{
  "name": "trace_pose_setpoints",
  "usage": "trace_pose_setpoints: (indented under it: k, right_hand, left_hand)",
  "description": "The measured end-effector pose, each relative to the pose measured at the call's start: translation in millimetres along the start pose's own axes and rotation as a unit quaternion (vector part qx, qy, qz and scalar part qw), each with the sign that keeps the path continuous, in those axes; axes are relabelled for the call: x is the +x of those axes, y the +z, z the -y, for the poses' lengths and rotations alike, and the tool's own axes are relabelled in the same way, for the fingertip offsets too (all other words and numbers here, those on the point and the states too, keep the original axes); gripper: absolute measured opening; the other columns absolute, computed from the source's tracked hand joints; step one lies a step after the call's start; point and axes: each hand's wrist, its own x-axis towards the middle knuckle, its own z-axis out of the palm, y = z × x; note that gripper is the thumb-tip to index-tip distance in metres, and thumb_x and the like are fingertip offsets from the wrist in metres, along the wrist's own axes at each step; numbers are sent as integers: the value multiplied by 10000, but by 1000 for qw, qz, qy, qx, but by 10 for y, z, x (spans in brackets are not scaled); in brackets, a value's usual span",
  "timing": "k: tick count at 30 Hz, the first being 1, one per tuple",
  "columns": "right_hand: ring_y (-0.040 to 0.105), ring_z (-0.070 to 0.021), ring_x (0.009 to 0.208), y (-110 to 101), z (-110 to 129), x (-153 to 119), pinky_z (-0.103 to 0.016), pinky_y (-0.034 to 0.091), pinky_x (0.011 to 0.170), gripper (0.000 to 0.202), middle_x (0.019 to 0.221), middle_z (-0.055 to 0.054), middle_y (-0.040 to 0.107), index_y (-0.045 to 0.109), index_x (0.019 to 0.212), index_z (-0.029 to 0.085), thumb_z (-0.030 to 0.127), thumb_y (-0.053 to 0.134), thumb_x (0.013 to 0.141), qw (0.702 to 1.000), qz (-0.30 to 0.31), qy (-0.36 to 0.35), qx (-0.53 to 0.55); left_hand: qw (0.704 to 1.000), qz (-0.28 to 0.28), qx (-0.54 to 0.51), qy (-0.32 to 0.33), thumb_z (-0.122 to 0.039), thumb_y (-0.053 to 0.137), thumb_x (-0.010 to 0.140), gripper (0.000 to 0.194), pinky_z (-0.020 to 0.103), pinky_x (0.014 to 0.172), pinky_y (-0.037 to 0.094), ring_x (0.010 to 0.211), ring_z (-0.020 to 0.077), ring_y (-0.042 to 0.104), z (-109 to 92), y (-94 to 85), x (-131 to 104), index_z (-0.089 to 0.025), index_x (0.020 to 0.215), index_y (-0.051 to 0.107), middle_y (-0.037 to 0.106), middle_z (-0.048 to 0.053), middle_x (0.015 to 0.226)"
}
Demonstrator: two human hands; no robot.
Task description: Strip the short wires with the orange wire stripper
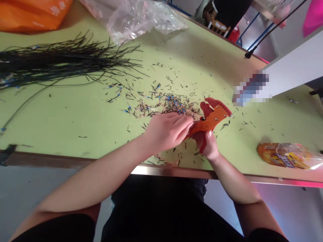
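My right hand (pixel 209 145) grips an orange and red wire stripper (pixel 215 117) by its handles, with the jaws pointing up and to the right. My left hand (pixel 170 131) is closed in a pinch right beside the tool. A thin dark piece of black wire (pixel 197 120) shows between its fingertips and the stripper; the rest is hidden by the hand. Behind both hands lies a heap of wire offcuts (pixel 174 104), with black bits, copper strands and blue-tipped ends. A large bundle of black wires (pixel 63 60) lies at the left.
On the green table (pixel 101 111) an orange bag (pixel 32 15) and clear plastic bags (pixel 141 20) lie at the back. A drink bottle (pixel 285 155) rests on its side at the right. A white panel (pixel 290 67) juts in, with a black plug (pixel 249 53) hanging near it.
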Motion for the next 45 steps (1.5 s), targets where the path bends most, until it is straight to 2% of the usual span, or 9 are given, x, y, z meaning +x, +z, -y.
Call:
trace_pose_setpoints:
  k: [13, 23, 26, 30, 33, 36, 38, 41, 45]
  right_hand:
    - [706, -372, 1078, 51, -45, -23, -506, 628, 718, 682, 914, -100, 713, 636, 1019, 317, 930, 648, 720, 997, -71, 3, 9]
    - [707, -373, 1048, 19, -41, -14, -517, 624, 719, 631, 901, -95, 703, 649, 1017, 322, 901, 640, 766, 998, -58, 1, -2]
    - [710, -370, 975, -6, -49, -24, -524, 621, 716, 595, 811, -90, 675, 663, 959, 311, 883, 631, 798, 998, -51, -7, -27]
    - [688, -321, 761, 8, -32, -21, -475, 599, 621, 591, 620, -54, 563, 626, 735, 292, 876, 609, 825, 999, -19, -6, -42]
    - [565, -232, 534, 55, 3, -7, -382, 506, 474, 631, 522, -3, 468, 568, 657, 284, 896, 616, 801, 1000, -8, 9, -27]
    - [419, -163, 426, 83, 39, 22, -321, 421, 415, 618, 478, 46, 379, 532, 653, 278, 864, 629, 824, 1000, -4, 14, 10]
    - [444, -161, 452, 65, 60, 53, -330, 471, 454, 594, 526, 45, 416, 561, 711, 274, 849, 621, 846, 999, 12, 13, 40]
    - [597, -194, 604, -25, 97, 102, -394, 599, 629, 567, 683, 4, 563, 647, 860, 268, 835, 630, 853, 995, 58, 36, 73]
    - [720, -229, 853, -195, 187, 126, -429, 634, 826, 484, 917, -44, 721, 707, 1135, 260, 664, 747, 872, 989, 89, 87, 85]
  left_hand:
    - [999, -22, -15, 46, -146, 551, 1015, 89, 283, 514, 399, 552, 114, 605, -63, -69, 22, -205, 1005, 617, 678, -43, 657]
    - [999, -11, -25, 44, -154, 525, 1025, 108, 283, 540, 433, 565, 114, 621, -64, -65, 10, -219, 1034, 611, 717, -44, 703]
    - [999, -9, -28, 44, -149, 521, 1024, 110, 278, 551, 447, 570, 111, 624, -65, -65, 9, -218, 1032, 607, 720, -42, 710]
    - [998, -14, -36, 46, -145, 531, 1024, 94, 277, 559, 460, 575, 110, 624, -66, -71, 11, -205, 1029, 603, 713, -42, 706]
    - [998, -5, -37, 45, -156, 533, 1029, 95, 278, 553, 454, 584, 110, 634, -71, -73, 8, -209, 1020, 611, 715, -44, 709]
    - [998, 8, -42, 38, -162, 529, 1034, 109, 273, 563, 458, 591, 113, 644, -73, -67, -1, -213, 1025, 625, 727, -36, 718]
    - [998, 12, -56, 19, -171, 522, 1040, 120, 271, 574, 465, 604, 120, 655, -59, -62, -9, -216, 1022, 632, 732, -29, 718]
    - [995, 5, -91, -41, -192, 501, 1056, 144, 272, 609, 488, 664, 134, 683, 1, -60, -13, -217, 1018, 637, 757, -5, 775]
    - [986, 16, -119, -117, -216, 429, 1084, 213, 293, 658, 501, 741, 158, 696, 131, -69, -2, -199, 1081, 642, 766, 42, 869]
